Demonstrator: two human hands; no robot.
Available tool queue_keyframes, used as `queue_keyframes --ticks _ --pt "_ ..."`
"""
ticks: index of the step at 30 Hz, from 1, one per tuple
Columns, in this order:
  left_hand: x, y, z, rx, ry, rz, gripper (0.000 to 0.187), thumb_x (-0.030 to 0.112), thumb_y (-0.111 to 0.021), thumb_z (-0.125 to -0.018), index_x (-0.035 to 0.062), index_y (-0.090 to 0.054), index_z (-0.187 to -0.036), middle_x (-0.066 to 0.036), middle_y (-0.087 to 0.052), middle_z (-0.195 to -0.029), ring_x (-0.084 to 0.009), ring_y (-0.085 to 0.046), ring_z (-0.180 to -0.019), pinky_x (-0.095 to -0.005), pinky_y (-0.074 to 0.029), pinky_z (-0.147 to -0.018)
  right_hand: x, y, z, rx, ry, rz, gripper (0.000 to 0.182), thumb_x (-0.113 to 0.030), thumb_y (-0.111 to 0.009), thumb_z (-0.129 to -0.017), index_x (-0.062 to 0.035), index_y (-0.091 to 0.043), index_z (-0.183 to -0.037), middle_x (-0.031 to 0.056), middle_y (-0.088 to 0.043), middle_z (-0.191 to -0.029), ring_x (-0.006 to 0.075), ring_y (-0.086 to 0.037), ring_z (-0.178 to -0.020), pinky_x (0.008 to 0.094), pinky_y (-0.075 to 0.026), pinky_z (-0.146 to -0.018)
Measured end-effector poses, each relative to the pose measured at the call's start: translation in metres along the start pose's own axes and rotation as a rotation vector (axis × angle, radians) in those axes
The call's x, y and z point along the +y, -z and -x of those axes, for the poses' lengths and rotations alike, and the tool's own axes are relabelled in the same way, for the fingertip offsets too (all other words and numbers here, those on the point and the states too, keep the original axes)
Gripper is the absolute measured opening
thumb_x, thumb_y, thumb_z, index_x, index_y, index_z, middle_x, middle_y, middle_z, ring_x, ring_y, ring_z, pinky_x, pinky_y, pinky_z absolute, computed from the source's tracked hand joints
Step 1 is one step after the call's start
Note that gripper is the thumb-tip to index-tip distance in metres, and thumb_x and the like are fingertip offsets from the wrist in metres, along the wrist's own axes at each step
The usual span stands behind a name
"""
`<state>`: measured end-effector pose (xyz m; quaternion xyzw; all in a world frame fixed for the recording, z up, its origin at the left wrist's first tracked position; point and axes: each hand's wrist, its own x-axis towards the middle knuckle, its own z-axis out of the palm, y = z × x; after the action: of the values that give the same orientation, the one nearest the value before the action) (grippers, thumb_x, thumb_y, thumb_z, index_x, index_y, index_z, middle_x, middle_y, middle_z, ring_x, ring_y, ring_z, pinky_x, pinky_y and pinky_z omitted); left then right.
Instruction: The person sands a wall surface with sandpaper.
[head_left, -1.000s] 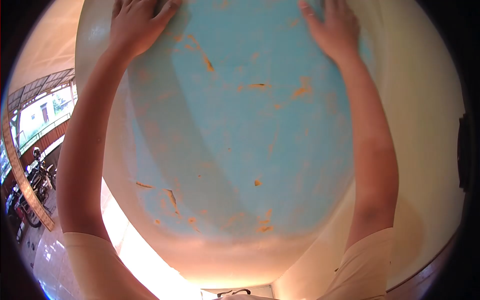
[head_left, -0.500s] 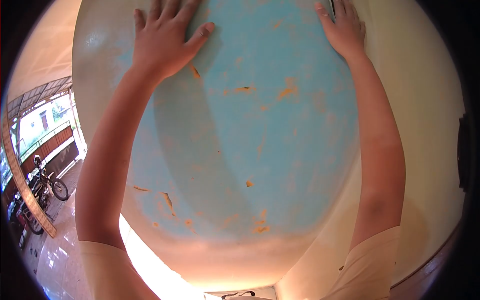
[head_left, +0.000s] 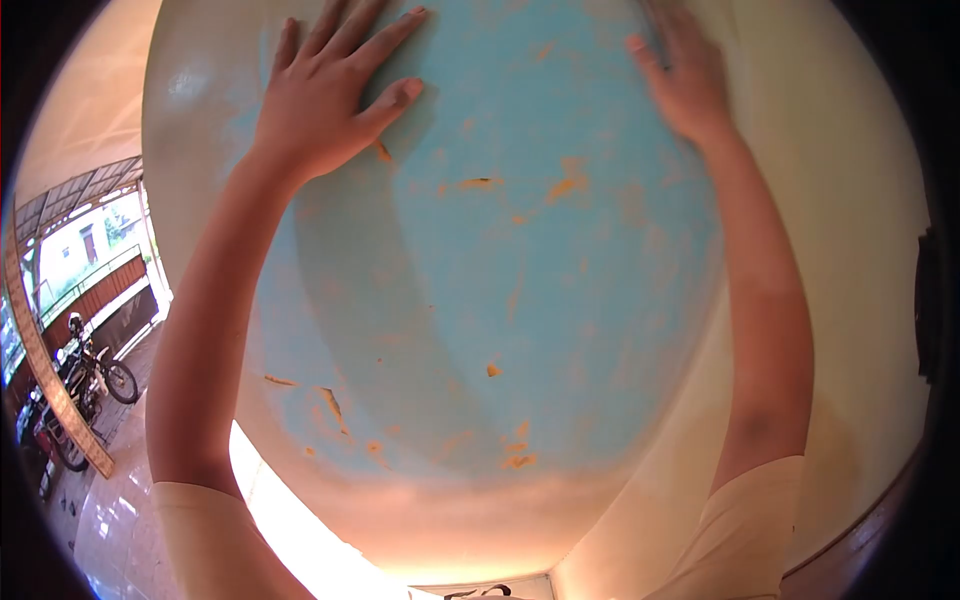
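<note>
A blue-painted wall surface (head_left: 540,320) fills the middle of the head view, with orange-brown chips and scratches scattered over it. At upper left, my left hand (head_left: 325,110) lies flat on it, fingers spread and thumb pointing right. One chipped spot shows just below that palm. My right hand (head_left: 690,90) rests near the blue surface's right edge, fingers stretched upward and thumb apart, somewhat blurred. A dark narrow strip shows between its thumb and index finger; whatever may lie under the palm is hidden. Both forearms reach up from short pale sleeves.
Cream wall (head_left: 850,280) flanks the blue area on the right. At far left, parked motorbikes (head_left: 95,375) stand beyond a light brown curved edge (head_left: 55,385), with a railing (head_left: 120,275) behind. Shiny floor tiles (head_left: 120,515) show at lower left. A dark object (head_left: 926,305) sits at the right margin.
Both hands have slid a little lower in the view. My left hand has also shifted slightly left, showing more of its fingers. The right hand now looks blurred.
</note>
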<state>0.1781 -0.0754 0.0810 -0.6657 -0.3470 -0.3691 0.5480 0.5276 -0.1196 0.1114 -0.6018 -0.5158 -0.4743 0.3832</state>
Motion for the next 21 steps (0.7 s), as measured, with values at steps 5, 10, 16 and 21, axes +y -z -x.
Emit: queue_keyframes --ticks 5,10,16,21 --pt "-0.003 -0.004 -0.003 0.059 -0.021 0.053 0.072 0.054 -0.049 -0.097 0.0266 -0.028 -0.16 -0.008 -0.012 -0.17 -0.0342 -0.003 -0.156 -0.0586 -0.002 -0.124 -0.003 0.006 -0.012 0.074 -0.145 -0.058 0.071 -0.046 -0.039 -0.106 -0.0147 -0.01 -0.163 0.0111 -0.009 -0.169 0.0287 -0.007 -0.156 0.0512 -0.006 -0.127" --pt "-0.006 -0.003 -0.008 0.078 -0.036 -0.002 0.072 0.055 -0.049 -0.098 0.0273 -0.027 -0.16 -0.008 -0.013 -0.17 -0.0351 -0.005 -0.156 -0.0575 -0.004 -0.125 -0.038 0.004 0.005 0.098 -0.071 -0.038 0.073 -0.05 -0.04 -0.105 -0.014 -0.014 -0.163 0.0129 -0.011 -0.169 0.0295 -0.007 -0.156 0.0531 -0.007 -0.126" --pt "-0.062 0.009 0.003 -0.019 -0.161 0.007 0.071 0.057 -0.047 -0.099 0.0251 -0.028 -0.16 -0.007 -0.013 -0.169 -0.0322 -0.007 -0.156 -0.0554 -0.005 -0.126 -0.002 -0.044 -0.014 0.422 0.368 -0.082 0.074 -0.066 -0.042 -0.099 -0.0236 -0.032 -0.159 0.0087 -0.027 -0.165 0.0303 -0.022 -0.153 0.0632 -0.017 -0.119" --pt "-0.119 0.021 0.013 -0.01 0.106 -0.01 0.071 0.057 -0.044 -0.1 0.0244 -0.027 -0.161 -0.007 -0.014 -0.17 -0.0306 -0.008 -0.156 -0.0517 -0.006 -0.126 0.05 -0.054 -0.068 0.495 0.039 -0.038 0.079 -0.073 -0.033 -0.097 -0.0245 -0.032 -0.159 0.0081 -0.025 -0.167 0.0313 -0.023 -0.153 0.0651 -0.019 -0.117"
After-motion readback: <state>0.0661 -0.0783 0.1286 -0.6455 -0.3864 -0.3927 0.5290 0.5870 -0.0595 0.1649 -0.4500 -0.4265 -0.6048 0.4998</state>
